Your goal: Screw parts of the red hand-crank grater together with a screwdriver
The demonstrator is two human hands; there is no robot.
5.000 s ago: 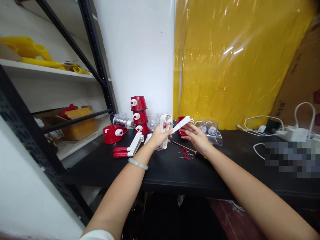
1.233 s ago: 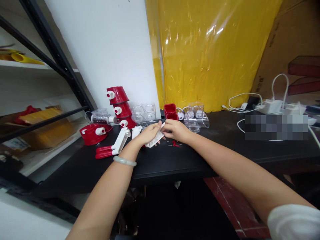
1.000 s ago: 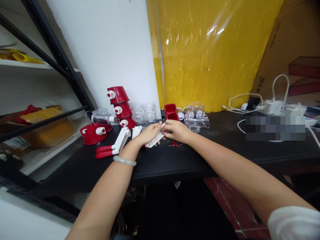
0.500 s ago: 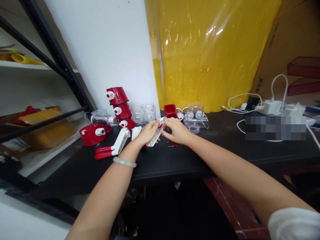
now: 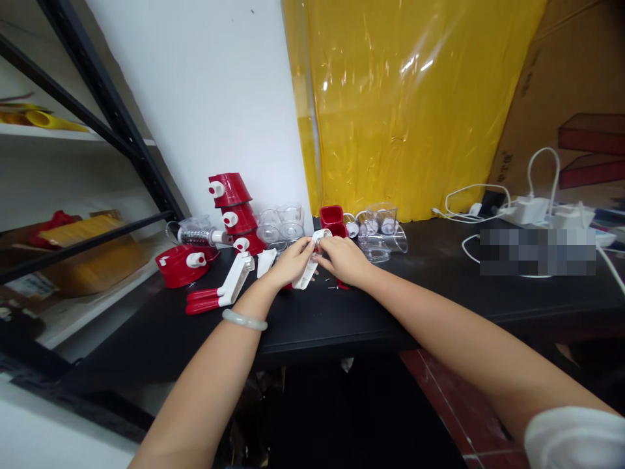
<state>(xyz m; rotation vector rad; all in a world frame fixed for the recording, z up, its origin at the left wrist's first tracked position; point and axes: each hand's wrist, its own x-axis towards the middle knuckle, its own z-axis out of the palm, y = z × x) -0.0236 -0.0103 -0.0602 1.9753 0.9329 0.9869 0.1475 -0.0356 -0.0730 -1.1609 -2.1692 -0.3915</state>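
My left hand (image 5: 291,262) is closed around a white plastic crank handle (image 5: 305,275), tilted above the black table. Against the upper part of this handle, my right hand (image 5: 346,260) has thumb and fingers pinched together; whatever small piece they may hold is hidden. A few small pins and a small red piece (image 5: 343,285) lie on the table just below the right hand. To the left rest finished-looking crank handles with red grips (image 5: 209,298) and white arms. Another white arm (image 5: 266,262) lies beside my left hand, partly covered.
Red grater housings (image 5: 237,218) are stacked by the wall, with a red ring-shaped base (image 5: 178,266) and a grater drum (image 5: 198,234) nearby. Clear plastic cups (image 5: 280,225) and clear parts (image 5: 383,241) stand behind my hands. White chargers and cables (image 5: 532,208) occupy the right; a black shelf frame (image 5: 105,98) borders the left.
The white handle has turned slightly more upright between my hands. My right fingers have moved in closer over its upper end, covering the red bit seen there before.
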